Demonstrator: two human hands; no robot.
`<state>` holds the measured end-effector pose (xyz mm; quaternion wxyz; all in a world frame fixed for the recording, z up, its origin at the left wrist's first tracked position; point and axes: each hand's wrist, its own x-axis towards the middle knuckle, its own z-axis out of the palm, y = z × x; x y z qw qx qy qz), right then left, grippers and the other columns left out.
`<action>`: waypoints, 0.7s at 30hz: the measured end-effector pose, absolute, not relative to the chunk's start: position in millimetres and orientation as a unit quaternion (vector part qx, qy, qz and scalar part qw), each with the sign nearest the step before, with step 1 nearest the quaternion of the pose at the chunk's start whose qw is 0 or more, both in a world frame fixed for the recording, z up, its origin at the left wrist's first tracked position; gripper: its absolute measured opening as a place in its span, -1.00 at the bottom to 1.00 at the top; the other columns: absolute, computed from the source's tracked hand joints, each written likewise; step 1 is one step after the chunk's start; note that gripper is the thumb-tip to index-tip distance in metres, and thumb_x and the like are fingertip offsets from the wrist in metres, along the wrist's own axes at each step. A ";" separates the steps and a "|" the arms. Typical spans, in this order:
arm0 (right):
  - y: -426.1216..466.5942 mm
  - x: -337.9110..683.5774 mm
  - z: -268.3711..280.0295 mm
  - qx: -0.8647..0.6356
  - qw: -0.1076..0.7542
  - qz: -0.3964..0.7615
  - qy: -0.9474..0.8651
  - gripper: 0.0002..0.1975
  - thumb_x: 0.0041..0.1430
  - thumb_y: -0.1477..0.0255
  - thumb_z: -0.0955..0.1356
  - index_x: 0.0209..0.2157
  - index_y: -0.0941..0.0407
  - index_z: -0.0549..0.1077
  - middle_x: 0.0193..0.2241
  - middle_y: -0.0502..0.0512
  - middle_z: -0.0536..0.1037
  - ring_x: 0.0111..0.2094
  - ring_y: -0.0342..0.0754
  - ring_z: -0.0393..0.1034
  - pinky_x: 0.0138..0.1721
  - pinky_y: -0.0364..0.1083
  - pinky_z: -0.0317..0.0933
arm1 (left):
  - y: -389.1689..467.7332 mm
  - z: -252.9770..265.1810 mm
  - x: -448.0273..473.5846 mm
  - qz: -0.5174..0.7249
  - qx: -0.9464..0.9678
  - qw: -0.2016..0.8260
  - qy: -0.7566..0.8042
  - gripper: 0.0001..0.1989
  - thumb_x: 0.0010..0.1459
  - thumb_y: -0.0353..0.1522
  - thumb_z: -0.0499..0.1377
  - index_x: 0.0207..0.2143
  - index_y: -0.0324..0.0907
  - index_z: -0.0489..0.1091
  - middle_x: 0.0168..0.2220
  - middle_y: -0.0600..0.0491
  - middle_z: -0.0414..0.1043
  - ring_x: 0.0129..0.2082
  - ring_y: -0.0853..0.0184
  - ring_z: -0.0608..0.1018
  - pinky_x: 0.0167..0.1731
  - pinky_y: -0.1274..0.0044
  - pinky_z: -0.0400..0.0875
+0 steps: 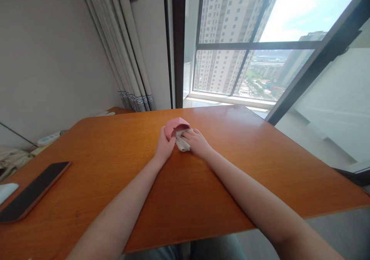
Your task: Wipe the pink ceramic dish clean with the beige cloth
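Note:
A pink container (175, 124), hollow like a small bowl or box, is tilted on the wooden table with its opening towards me. My left hand (165, 144) grips its left side, thumb at the near rim. A crumpled whitish cloth (183, 143) hangs out of the opening. My right hand (197, 141) presses the cloth at the right of the opening, its fingertips partly hidden by cloth and rim. The exact kind of the pink container cannot be made out.
The orange-brown wooden table (95, 179) stretches out on all sides. A long dark flat mat or tray (36, 190) lies at the left, with a white object (7, 192) beside it. Behind the table stand a grey curtain (121, 48) and a large window (225, 71).

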<state>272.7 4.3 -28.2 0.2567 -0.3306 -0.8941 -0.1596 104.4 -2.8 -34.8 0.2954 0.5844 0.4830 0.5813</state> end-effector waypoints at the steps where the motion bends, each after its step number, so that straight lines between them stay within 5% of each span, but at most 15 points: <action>1: 3.7 272.4 -28.0 -0.334 0.261 -0.160 -0.892 -0.81 0.28 0.47 0.23 -0.26 0.11 0.48 -0.33 0.12 0.49 -0.18 -0.01 0.20 -0.19 -0.02 -0.02 | -3.6 -34.3 105.1 0.587 0.590 0.292 0.470 -0.60 -0.02 -0.39 0.19 -0.08 -0.14 0.22 -0.19 0.03 0.37 -0.18 0.26 0.46 -0.10 0.40 0.35; 5: -2.1 264.9 -30.9 -0.353 0.293 -0.142 -0.877 -0.82 0.26 0.48 0.25 -0.25 0.12 0.50 -0.30 0.12 0.50 -0.20 -0.01 0.22 -0.21 -0.03 -0.01 | -7.3 -43.8 118.8 0.653 0.508 0.352 0.438 -0.41 0.00 -0.27 0.25 0.05 -0.11 0.09 0.02 -0.06 0.32 0.01 0.25 0.42 0.00 0.41 0.31; 11: -0.6 267.1 -32.0 -0.340 0.296 -0.115 -0.885 -0.83 0.25 0.47 0.27 -0.21 0.11 0.50 -0.23 0.10 0.52 -0.20 -0.04 0.25 -0.18 -0.05 0.05 | -7.1 -39.6 118.6 0.622 0.503 0.338 0.496 -0.62 0.01 -0.37 0.18 -0.09 -0.16 0.18 -0.11 -0.04 0.38 -0.09 0.22 0.47 -0.03 0.38 0.34; 16: 3.5 273.4 -32.9 -0.350 0.290 -0.114 -0.883 -0.81 0.19 0.50 0.30 -0.17 0.09 0.49 -0.19 0.11 0.51 -0.11 -0.01 0.25 -0.17 -0.05 0.07 | -5.9 -29.7 105.4 0.539 0.638 0.256 0.487 -0.54 -0.05 -0.42 0.19 -0.04 -0.14 0.22 -0.16 -0.01 0.40 -0.14 0.17 0.47 -0.02 0.30 0.31; 21: -0.4 265.9 -35.6 -0.353 0.277 -0.116 -0.886 -0.83 0.22 0.46 0.28 -0.22 0.11 0.50 -0.25 0.13 0.52 -0.18 -0.02 0.26 -0.20 -0.05 0.10 | -3.9 -48.9 115.3 0.639 0.525 0.316 0.466 -0.33 0.00 -0.32 0.22 0.13 -0.11 0.02 0.11 -0.09 0.23 0.10 0.21 0.35 0.11 0.38 0.22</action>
